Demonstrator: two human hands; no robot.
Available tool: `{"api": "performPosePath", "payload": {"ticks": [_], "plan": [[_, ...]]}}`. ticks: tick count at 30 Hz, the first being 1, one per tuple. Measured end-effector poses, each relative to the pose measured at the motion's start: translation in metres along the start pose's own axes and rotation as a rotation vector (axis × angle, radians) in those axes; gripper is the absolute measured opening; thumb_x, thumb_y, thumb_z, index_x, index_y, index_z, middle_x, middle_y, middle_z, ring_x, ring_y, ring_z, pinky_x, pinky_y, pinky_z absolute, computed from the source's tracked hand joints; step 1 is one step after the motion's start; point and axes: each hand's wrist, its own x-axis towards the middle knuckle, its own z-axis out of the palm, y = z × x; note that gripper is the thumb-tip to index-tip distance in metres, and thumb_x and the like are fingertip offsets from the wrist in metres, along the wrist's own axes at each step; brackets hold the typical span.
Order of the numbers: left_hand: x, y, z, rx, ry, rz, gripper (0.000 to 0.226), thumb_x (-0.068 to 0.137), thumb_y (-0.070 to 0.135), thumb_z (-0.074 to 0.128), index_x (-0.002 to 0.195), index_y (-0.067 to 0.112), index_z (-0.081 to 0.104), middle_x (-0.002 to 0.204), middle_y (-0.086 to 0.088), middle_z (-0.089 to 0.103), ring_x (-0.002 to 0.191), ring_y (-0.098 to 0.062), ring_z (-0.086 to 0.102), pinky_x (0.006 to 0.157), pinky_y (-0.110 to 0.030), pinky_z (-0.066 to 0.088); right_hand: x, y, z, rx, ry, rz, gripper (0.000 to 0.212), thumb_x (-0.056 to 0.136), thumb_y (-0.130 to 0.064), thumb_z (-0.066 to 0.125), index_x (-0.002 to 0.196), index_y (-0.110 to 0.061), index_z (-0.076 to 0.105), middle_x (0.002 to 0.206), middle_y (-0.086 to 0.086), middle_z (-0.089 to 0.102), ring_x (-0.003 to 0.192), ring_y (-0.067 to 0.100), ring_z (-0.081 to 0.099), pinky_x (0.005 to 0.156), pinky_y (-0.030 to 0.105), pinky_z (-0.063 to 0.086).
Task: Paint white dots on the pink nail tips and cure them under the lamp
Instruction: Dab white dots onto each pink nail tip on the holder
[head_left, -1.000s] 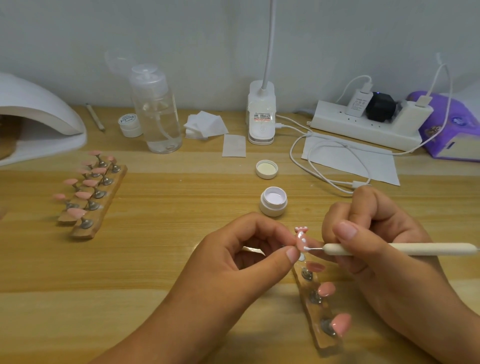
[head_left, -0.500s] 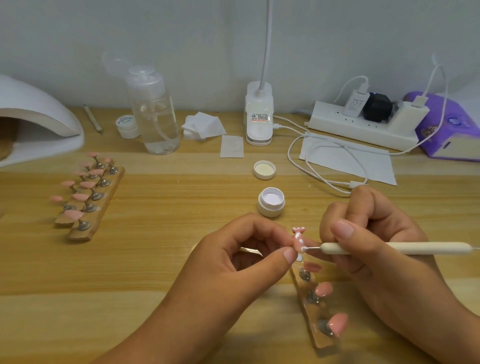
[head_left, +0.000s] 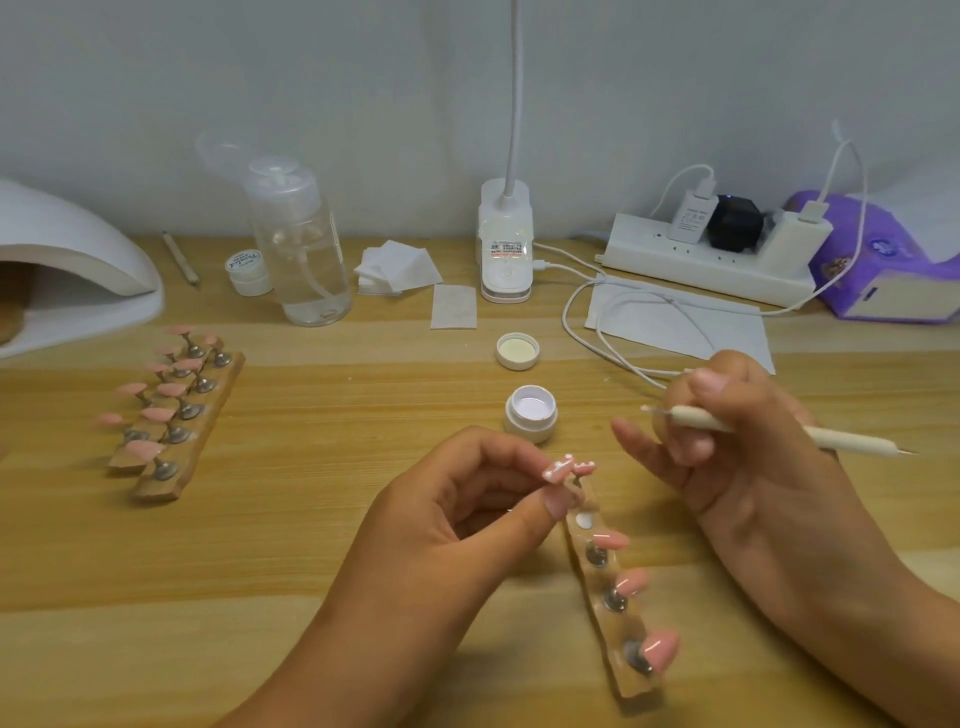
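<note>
My left hand (head_left: 457, 514) pinches a pink nail tip (head_left: 557, 470) edged with white dots, lifted just off the clear holder strip (head_left: 610, 597). Another dotted tip (head_left: 583, 469) sits beside it, and three plain pink tips remain on the strip. My right hand (head_left: 727, 452) grips a cream dotting pen (head_left: 748, 426), its point raised and apart from the tips. An open white gel pot (head_left: 531, 413) stands just behind my hands, its lid (head_left: 517, 351) further back. The white curing lamp (head_left: 67, 270) is at the far left.
Two holder strips of pink tips (head_left: 176, 415) lie at the left. A clear pump bottle (head_left: 298, 244), small jar (head_left: 248, 271), cotton pads (head_left: 395, 267), desk lamp base (head_left: 505, 244), power strip (head_left: 711, 260) with cables and a purple tissue pack (head_left: 883, 265) line the back.
My right hand has pulled the dotting pen up and right, away from the tip. My left hand has tilted the dotted tip flatter, lifted off the strip.
</note>
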Motion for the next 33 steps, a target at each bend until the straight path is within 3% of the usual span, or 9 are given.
{"api": "performPosePath", "payload": {"ticks": [3,6,9,16,20,24,28,30,33], "plan": [[0.001,0.008,-0.001,0.068,0.000,-0.002,0.017,0.064,0.030,0.079,0.077,0.028,0.069,0.084,0.006,0.075,0.077,-0.004,0.068,0.066,-0.015,0.050,0.010,-0.001,-0.006,0.065,0.128,0.061,0.024,0.078,-0.021,0.063,0.062,-0.018,0.046,0.055,-0.002,0.037,0.051,0.008,0.038,0.070,0.028,0.056],[0.004,0.012,-0.002,0.292,0.030,0.082,0.019,0.062,0.046,0.074,0.075,0.032,0.071,0.084,0.012,0.066,0.069,-0.001,0.056,0.061,-0.015,0.045,0.014,0.000,-0.009,0.114,0.174,0.108,0.020,0.074,-0.023,0.066,0.061,-0.018,0.052,0.055,-0.003,0.039,0.050,0.007,0.039,0.066,0.026,0.055],[0.007,0.009,0.002,0.484,0.053,0.123,0.012,0.069,0.036,0.082,0.073,0.038,0.072,0.077,0.018,0.053,0.062,0.002,0.045,0.056,-0.007,0.034,0.012,0.001,-0.008,0.095,0.154,0.114,0.018,0.072,-0.025,0.068,0.058,-0.022,0.058,0.054,-0.004,0.041,0.049,0.006,0.041,0.062,0.024,0.054],[0.011,-0.004,0.007,0.671,0.037,0.148,0.017,0.073,0.025,0.081,0.081,0.037,0.073,0.074,0.018,0.053,0.068,0.001,0.046,0.061,-0.013,0.032,0.010,0.001,-0.007,0.101,0.141,0.126,0.019,0.069,-0.026,0.070,0.060,-0.021,0.054,0.055,-0.003,0.041,0.050,0.007,0.041,0.059,0.022,0.052],[0.011,-0.003,0.003,0.701,0.029,0.157,0.013,0.073,0.024,0.080,0.079,0.034,0.075,0.074,0.016,0.053,0.069,-0.001,0.047,0.061,-0.013,0.032,0.011,0.002,-0.008,0.073,0.124,0.114,0.022,0.077,-0.032,0.067,0.062,-0.022,0.054,0.054,-0.004,0.040,0.050,0.007,0.042,0.059,0.022,0.052],[0.002,-0.001,-0.001,0.749,-0.034,0.179,0.016,0.073,0.033,0.076,0.087,0.041,0.072,0.078,0.013,0.054,0.073,-0.005,0.050,0.061,-0.012,0.032,0.009,0.004,-0.012,-0.084,0.073,-0.001,0.022,0.074,-0.047,0.071,0.071,-0.027,0.063,0.056,-0.006,0.047,0.055,0.005,0.047,0.066,0.022,0.053],[-0.003,-0.004,0.004,0.765,-0.066,0.183,0.028,0.067,0.051,0.067,0.094,0.055,0.066,0.085,0.014,0.056,0.084,-0.005,0.052,0.065,-0.011,0.035,0.008,-0.006,-0.012,-0.316,-0.072,-0.122,0.036,0.069,-0.051,0.078,0.093,-0.025,0.072,0.086,-0.009,0.068,0.081,0.006,0.061,0.084,0.022,0.052],[-0.003,-0.005,0.007,0.766,-0.056,0.178,0.032,0.063,0.062,0.060,0.095,0.057,0.063,0.087,0.015,0.055,0.087,-0.005,0.052,0.066,-0.014,0.037,0.013,-0.016,-0.007,-0.396,-0.136,-0.176,0.036,0.072,-0.051,0.076,0.098,-0.026,0.074,0.094,-0.006,0.071,0.086,0.006,0.063,0.083,0.020,0.052],[-0.001,-0.005,0.010,0.768,-0.022,0.183,0.028,0.066,0.059,0.067,0.092,0.049,0.065,0.085,0.017,0.054,0.084,-0.004,0.050,0.064,-0.017,0.035,0.026,-0.027,0.006,-0.484,-0.181,-0.278,0.021,0.081,-0.039,0.071,0.093,-0.022,0.075,0.086,-0.004,0.071,0.077,0.004,0.062,0.073,0.015,0.050]]}}
